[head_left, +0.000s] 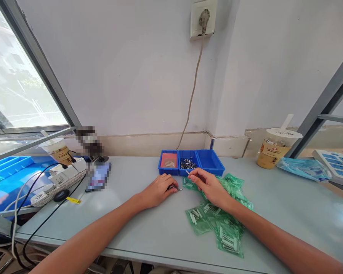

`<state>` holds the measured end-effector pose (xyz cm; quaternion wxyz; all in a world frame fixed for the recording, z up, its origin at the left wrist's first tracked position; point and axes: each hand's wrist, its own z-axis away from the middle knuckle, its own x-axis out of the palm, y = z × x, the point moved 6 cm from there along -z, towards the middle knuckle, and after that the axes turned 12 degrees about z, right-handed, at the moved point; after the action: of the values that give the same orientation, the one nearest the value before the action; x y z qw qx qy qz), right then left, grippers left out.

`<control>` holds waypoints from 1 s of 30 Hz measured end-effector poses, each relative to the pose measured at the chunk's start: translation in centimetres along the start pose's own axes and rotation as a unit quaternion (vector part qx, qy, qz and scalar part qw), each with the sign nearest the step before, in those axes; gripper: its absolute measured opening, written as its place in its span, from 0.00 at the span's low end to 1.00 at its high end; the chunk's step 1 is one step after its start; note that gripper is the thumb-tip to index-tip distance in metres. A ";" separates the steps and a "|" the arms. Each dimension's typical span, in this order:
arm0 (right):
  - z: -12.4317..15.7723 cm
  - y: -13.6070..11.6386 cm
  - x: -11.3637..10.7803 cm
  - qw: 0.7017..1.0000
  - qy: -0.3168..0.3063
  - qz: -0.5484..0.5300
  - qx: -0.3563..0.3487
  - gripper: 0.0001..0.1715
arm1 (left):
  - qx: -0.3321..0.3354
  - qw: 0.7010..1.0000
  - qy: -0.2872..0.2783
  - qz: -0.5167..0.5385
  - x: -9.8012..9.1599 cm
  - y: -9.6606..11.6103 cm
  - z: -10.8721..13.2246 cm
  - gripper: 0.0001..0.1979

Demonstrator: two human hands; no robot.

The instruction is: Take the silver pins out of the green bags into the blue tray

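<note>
My left hand (159,190) rests on the table with its fingers curled over small dark metal pieces (173,187), partly hidden by the fingers. My right hand (208,185) pinches a small, thin, pale piece (188,172) between thumb and fingertips, just in front of a blue three-part bin (210,163). The bin's middle compartment holds many small metal pins (188,163); its left one has a reddish block or packet (169,160). Green plastic bags (229,239) with small metal rods inside lie in a heap under and beside my right forearm.
On the left are a phone (98,177), a power strip (58,183) with chargers and cables, and a drink cup (57,150). At the right stand another drink cup (276,148) and a blue packet (304,168). A wall cord (193,89) drops behind the bin.
</note>
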<state>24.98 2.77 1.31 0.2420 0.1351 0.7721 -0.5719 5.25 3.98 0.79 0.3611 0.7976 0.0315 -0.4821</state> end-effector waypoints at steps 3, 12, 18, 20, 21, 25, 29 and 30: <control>0.0 -0.1 0.0 1.000 0.001 0.002 0.000 0.21 | 0.003 1.000 0.002 -0.003 0.0 -0.1 0.0 0.10; -0.1 0.3 -0.1 1.000 0.004 -0.003 -0.003 0.21 | 0.012 1.000 0.020 -0.020 -0.2 0.3 0.1 0.11; -0.1 0.5 0.0 1.000 0.003 -0.002 -0.004 0.21 | 0.009 0.999 0.019 -0.028 -0.4 0.4 0.1 0.14; -0.1 0.4 0.0 1.000 0.002 -0.004 -0.005 0.20 | 0.004 0.999 0.013 -0.031 -0.3 0.3 0.0 0.13; 0.0 0.4 0.0 1.000 0.002 -0.004 -0.005 0.20 | 0.004 0.999 0.010 -0.031 -0.3 0.2 0.0 0.13; 0.0 0.3 0.0 1.000 0.002 -0.004 0.001 0.20 | 0.011 1.000 0.004 -0.018 0.1 -0.1 -0.1 0.11; 0.0 0.2 -0.1 1.000 0.004 -0.006 0.005 0.22 | 0.018 1.000 0.007 -0.013 0.1 0.0 0.0 0.11; 0.0 0.2 -0.1 1.000 0.004 -0.007 0.005 0.22 | 0.019 1.000 0.008 -0.013 0.0 0.1 0.1 0.11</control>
<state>25.18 2.87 1.20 0.2340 0.1334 0.7710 -0.5770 5.23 3.90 0.81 0.3396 0.8078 0.0356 -0.4804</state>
